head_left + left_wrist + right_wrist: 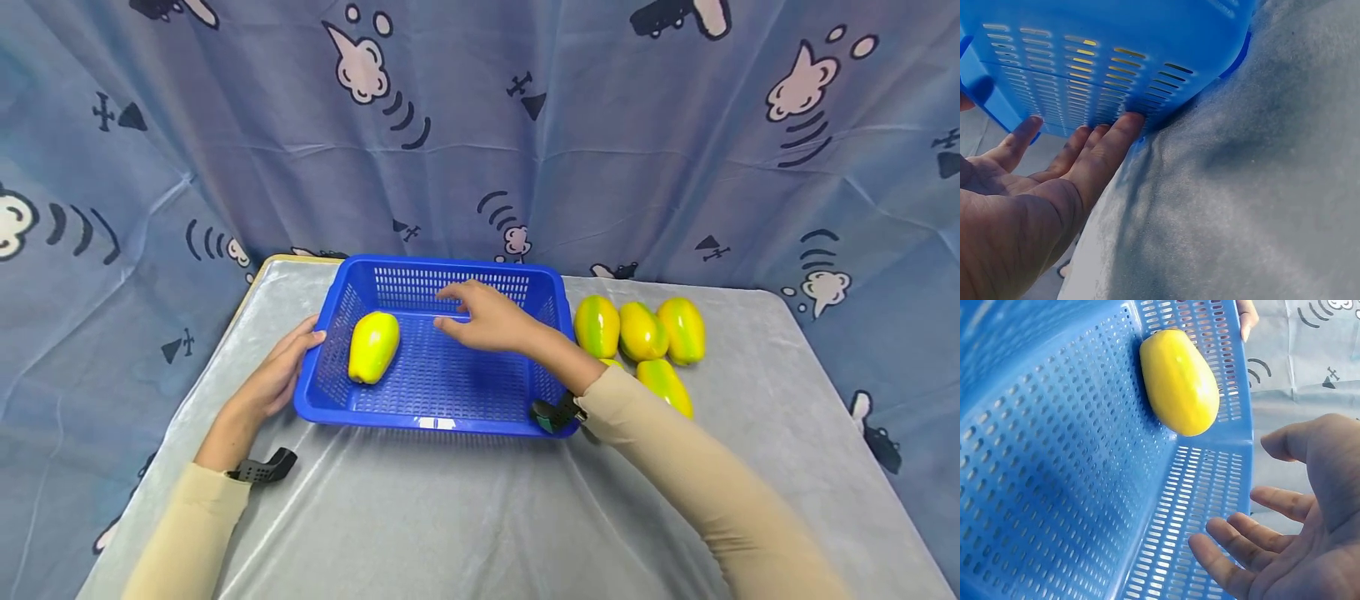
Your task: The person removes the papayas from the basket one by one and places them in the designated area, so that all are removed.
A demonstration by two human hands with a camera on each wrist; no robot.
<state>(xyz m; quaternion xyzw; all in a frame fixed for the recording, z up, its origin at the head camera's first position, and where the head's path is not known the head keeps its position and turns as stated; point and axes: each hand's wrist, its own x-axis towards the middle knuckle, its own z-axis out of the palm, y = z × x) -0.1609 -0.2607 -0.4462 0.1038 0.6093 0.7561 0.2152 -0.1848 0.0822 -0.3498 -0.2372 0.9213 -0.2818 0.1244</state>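
Note:
A blue plastic basket (pixel 435 425) with slotted walls sits on the cloth-covered table. One yellow-green papaya (pixel 373 347) lies inside it, toward the left end; in the right wrist view this papaya (pixel 1180 382) rests close to the end wall. My left hand (pixel 283 367) grips the basket's left side, thumb over the rim, and the left wrist view shows its fingers (pixel 1107 150) against the outer wall. Above the basket's middle hovers my right hand (pixel 487 317), fingers spread and loosely bent, holding nothing.
To the right of the basket lie several more papayas (pixel 681 331), one partly hidden behind the right forearm. Grey cloth (pixel 420 517) covers the table. A blue patterned curtain (pixel 465 167) hangs along the back and sides.

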